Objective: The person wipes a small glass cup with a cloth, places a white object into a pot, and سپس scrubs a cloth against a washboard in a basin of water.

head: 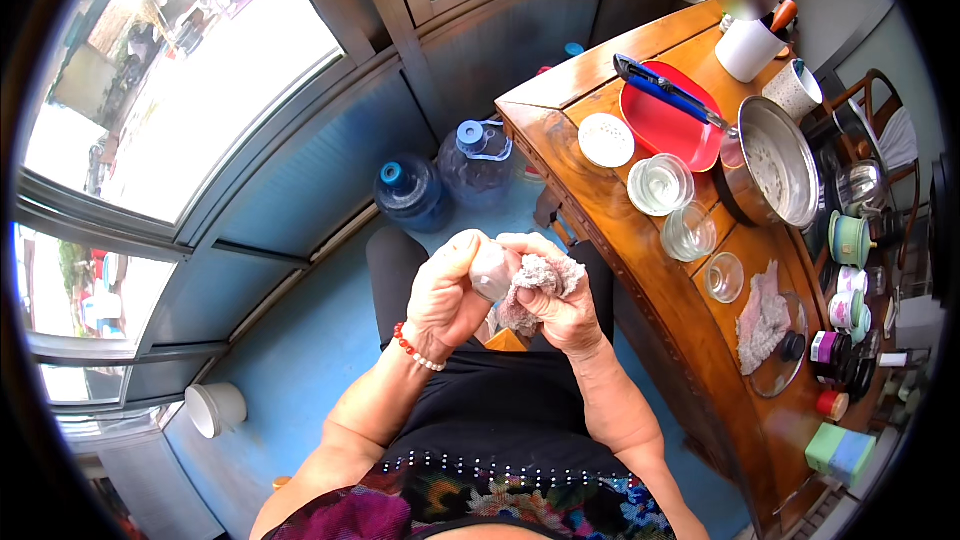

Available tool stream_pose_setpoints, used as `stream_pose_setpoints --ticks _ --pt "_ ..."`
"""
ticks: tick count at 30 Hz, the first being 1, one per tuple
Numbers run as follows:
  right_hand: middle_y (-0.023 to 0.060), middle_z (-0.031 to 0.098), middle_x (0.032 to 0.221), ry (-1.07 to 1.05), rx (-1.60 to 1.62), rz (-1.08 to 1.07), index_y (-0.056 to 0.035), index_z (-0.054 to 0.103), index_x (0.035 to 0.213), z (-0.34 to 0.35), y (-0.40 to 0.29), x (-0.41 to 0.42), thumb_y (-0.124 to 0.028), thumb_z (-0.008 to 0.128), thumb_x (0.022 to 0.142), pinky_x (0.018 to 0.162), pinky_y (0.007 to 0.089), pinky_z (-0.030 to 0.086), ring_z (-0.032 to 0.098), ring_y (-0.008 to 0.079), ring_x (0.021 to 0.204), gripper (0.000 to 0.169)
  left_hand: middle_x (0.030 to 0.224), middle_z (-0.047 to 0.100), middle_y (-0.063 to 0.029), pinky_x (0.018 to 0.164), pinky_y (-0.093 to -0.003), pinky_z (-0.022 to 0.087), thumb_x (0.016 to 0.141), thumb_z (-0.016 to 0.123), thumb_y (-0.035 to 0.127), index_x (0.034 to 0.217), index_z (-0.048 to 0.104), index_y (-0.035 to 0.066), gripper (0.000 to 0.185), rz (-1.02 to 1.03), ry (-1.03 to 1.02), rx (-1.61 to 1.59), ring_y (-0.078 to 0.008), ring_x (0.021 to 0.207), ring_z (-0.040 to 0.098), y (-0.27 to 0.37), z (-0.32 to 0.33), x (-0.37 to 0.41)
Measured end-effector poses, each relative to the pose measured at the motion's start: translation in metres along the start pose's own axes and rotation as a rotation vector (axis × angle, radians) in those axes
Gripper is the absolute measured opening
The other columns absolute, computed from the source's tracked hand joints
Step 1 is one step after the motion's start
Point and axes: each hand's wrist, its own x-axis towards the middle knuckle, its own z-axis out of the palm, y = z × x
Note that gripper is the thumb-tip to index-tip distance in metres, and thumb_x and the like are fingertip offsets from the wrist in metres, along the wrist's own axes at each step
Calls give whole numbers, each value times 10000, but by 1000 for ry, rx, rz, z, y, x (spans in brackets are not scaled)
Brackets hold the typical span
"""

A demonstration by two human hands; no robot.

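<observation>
Above my lap, my left hand [448, 289] grips a small clear glass cup [493, 272], its fingers wrapped around the side. My right hand [559, 307] holds a crumpled pinkish-grey cloth [541, 277] against the cup's right side. Some of the right fingers are hidden behind the cup and cloth. On the wooden table [555, 101] to my right are several small glass bowls, among them one near the middle [724, 277]. A second cloth [763, 319] lies partly on a glass lid [787, 375] with a black knob.
A red tray [667, 116] with blue-handled tongs [664, 90] across it, a white patterned dish [606, 140] and a steel pan [776, 161] stand on the table. Two large water bottles [412, 195] stand on the floor ahead. A white bucket [216, 409] is at the left.
</observation>
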Motion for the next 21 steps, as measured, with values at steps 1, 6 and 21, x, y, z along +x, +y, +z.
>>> stream_pose_setpoints --ticks 1,6,21 --pt "35 616 931 -1 -14 14 8 533 1198 -1 2 -2 -155 667 842 773 235 450 550 108 829 414 765 569 -17 723 -277 449 924 554 227 859 566 37 201 -16 72 6 -117 736 538 -3 0 -1" --pt "-7 571 787 60 -125 205 -15 557 926 7 -16 3 -65 651 830 687 222 443 524 62 755 143 749 446 50 616 -197 353 962 492 191 814 530 34 219 233 1 761 -42 707 381 -14 -7 -11" --pt "-40 510 789 63 -130 195 -61 507 908 21 -19 -4 -29 698 758 645 193 410 462 33 734 245 730 444 50 618 -189 343 964 482 187 776 503 54 232 205 59 695 -29 697 369 -12 5 -20"
